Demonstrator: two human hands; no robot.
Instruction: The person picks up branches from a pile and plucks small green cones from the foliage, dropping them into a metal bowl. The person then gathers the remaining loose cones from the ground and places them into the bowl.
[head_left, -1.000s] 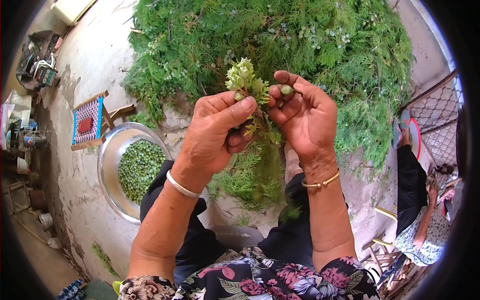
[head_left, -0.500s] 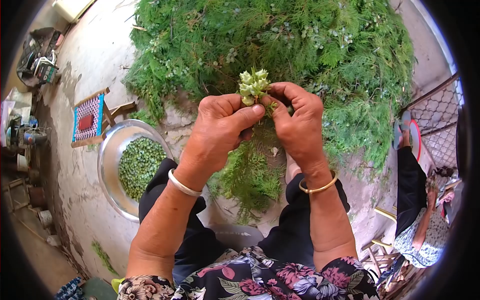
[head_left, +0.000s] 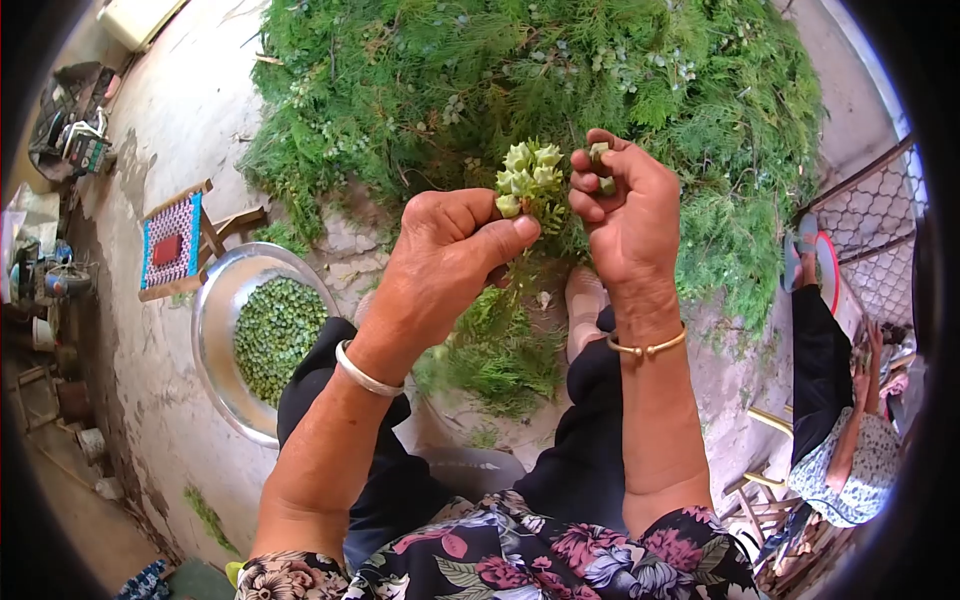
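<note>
My left hand (head_left: 455, 240) pinches a small evergreen sprig (head_left: 549, 200) topped with a cluster of pale green, horned cones (head_left: 527, 168). Just right of it, my right hand (head_left: 630, 205) is raised with its fingers curled around a few loose green cones (head_left: 602, 168). A small gap separates the right fingers from the sprig. Beyond both hands spreads a big heap of cut evergreen branches (head_left: 430, 90) dotted with bluish cones. To my left stands a wide metal basin (head_left: 211, 345) holding many picked green cones (head_left: 275, 340).
A low woven stool (head_left: 172, 245) with a red item on its seat stands by the basin. Loose green sprigs (head_left: 500, 375) lie between my feet. Another person (head_left: 845, 470) sits at the right, near a metal lattice (head_left: 880, 240). Assorted household items line the left wall.
My right hand has pulled away from the sprig, up and to the right, with a few cones in its fingers. My left hand keeps hold of the sprig.
</note>
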